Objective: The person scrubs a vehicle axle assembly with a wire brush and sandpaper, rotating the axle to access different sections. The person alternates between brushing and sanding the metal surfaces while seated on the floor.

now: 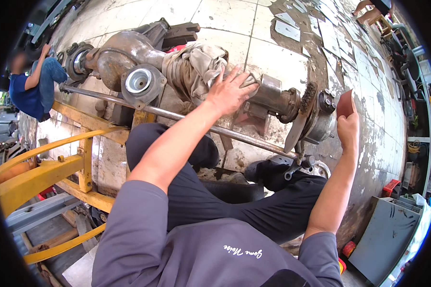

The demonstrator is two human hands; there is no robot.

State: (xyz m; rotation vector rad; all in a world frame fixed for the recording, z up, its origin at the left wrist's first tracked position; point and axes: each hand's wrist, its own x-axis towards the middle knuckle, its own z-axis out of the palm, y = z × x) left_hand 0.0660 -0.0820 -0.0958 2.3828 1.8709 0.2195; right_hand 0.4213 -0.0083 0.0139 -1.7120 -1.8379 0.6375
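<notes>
A large, rusty vehicle axle (122, 50) lies across the tiled floor in front of me, its round housing to the left. A dirty beige rag (191, 69) is bunched over its tube. My left hand (231, 92) rests with spread fingers at the rag's right edge, its fingertips reaching the bare metal tube (268, 91). At the right, my right hand (348, 126) pinches a reddish-brown sheet that looks like sandpaper (345, 103). It is held upright beside the axle's hub end (321, 122), apart from it as far as I can see.
A long metal rod (177, 116) runs between my legs and the axle, with a round flanged metal part (139, 82) near it. Yellow metal framework (43, 178) stands at the left. Beyond it a person in blue (28, 88) crouches. A grey cabinet (383, 237) is at the lower right.
</notes>
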